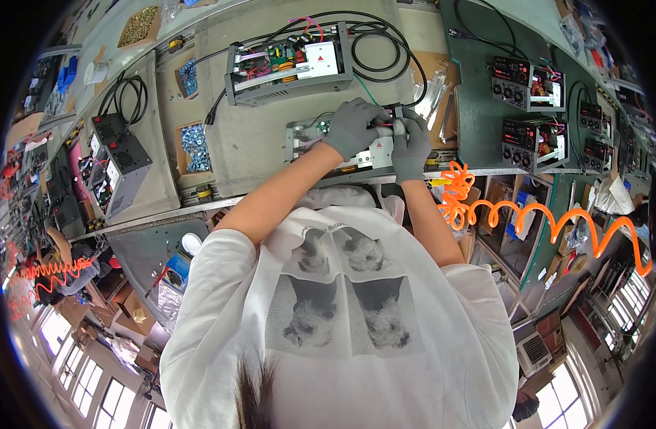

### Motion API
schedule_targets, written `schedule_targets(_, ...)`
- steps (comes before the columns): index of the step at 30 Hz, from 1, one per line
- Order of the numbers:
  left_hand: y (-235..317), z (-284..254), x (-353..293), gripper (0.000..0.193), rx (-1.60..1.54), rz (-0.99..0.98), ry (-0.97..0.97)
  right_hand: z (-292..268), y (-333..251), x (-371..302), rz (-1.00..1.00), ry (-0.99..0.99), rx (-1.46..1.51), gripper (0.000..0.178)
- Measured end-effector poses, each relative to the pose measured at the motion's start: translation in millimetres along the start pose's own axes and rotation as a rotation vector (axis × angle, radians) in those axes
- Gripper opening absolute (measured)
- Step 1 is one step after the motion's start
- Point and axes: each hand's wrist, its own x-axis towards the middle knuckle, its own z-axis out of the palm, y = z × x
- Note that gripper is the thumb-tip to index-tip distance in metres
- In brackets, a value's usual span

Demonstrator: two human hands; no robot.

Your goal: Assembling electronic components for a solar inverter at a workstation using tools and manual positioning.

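Observation:
Both my hands wear grey gloves and meet over the right end of an open electronic unit (380, 153) lying near the bench's front edge. My left hand (354, 129) comes in over the unit with its fingers closed at a small spot with a bit of red wire. Beside it my right hand (412, 146) has its thumb and fingers closed by a small black part (394, 110). The fingers hide exactly what each hand grips. A second open unit (289, 66), with a green board and a white plate, stands just beyond.
Black cable (377, 36) loops behind the far unit. Boxes of blue screws (194, 148) sit at left, near another grey unit (122, 159). Several black-fronted units (521, 139) stand on the right-hand green mat. An orange coiled hose (528, 210) hangs along the right front edge.

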Motion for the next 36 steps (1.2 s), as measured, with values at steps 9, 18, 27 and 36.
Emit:
schedule_targets(9,-17,6,8,0.017,0.185,0.026,-0.014,-3,-5,4,0.158,-0.268,-0.136,0.061)
schedule_targets(18,27,-2,27,0.022,0.665,0.001,-0.332,0,9,1,0.238,-0.261,-0.088,0.053)
schedule_targets(27,26,-1,21,0.015,0.820,0.035,-0.345,5,17,-2,0.268,-0.230,-0.077,0.052)
schedule_targets(36,18,5,12,0.017,0.759,0.080,-0.241,6,15,-2,0.207,-0.180,-0.103,0.048)
